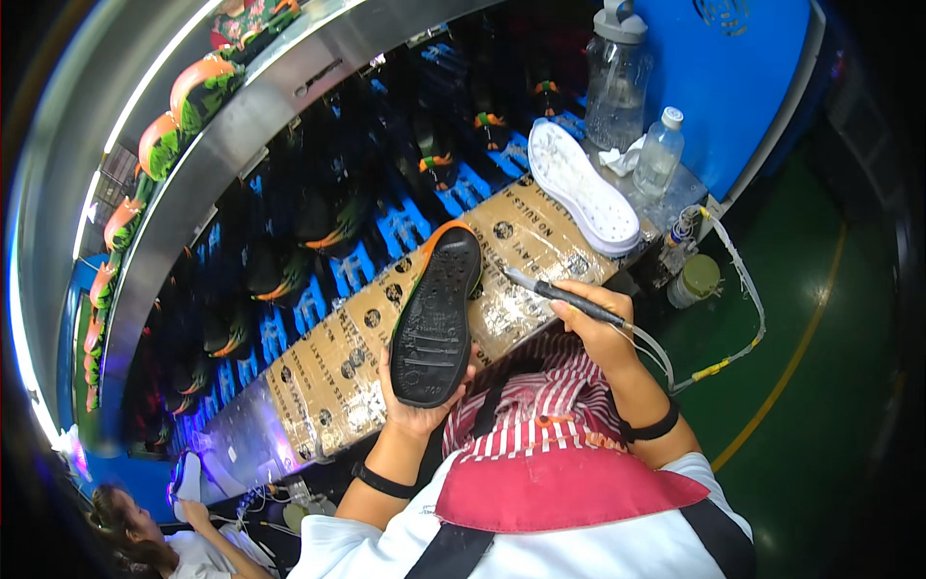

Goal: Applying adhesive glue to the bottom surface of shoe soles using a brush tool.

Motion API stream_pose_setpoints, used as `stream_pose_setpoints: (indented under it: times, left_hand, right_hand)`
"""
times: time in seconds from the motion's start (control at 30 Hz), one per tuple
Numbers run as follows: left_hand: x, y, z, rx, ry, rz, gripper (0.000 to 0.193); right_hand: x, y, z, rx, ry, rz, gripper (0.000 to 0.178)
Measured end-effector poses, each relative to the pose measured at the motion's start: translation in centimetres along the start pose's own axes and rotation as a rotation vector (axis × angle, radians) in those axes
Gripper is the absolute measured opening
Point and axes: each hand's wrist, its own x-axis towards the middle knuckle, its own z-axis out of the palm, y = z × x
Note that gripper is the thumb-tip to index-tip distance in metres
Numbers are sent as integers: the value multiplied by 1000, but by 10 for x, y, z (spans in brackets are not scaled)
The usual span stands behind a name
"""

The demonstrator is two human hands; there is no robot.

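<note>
My left hand (417, 415) grips a shoe sole (436, 323) at its lower end, with the black inner face turned up and an orange-and-green edge along its left side. The fingers of my right hand (606, 326) are closed around a dark pen-like brush tool (559, 291), with thin clear tubes running from its rear end. Its pale tip points toward the sole and lies a little to the right of it, apart from it. Beyond my right hand, a white shoe sole (585, 189) rests on the bench.
The narrow bench (333, 381) is covered with brown printed tape. A large clear jug (617, 87), a small bottle (660, 154) and crumpled tissue (622, 157) stand at its right end. A hose (748, 280) loops by a green-lidded canister (696, 280). Blue racks (400, 227) lie beyond. A co-worker (145, 540) sits lower left.
</note>
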Motion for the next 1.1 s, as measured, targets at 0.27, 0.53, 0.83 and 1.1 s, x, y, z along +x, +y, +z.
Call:
stream_pose_setpoints:
  times: [0.27,0.53,0.83,1.1]
  left_hand:
    - [50,9,84,708,-51,481,86]
    - [162,109,268,908,-602,651,77]
    - [201,184,312,982,35,726,59]
    - [112,224,318,2151,456,2638,54]
  right_hand:
    - [-2,4,-14,65,38,53,23]
    - [-8,2,-24,116,86,28,22]
    - [-17,6,-25,141,97,74,23]
    - [-19,10,-27,141,56,83,23]
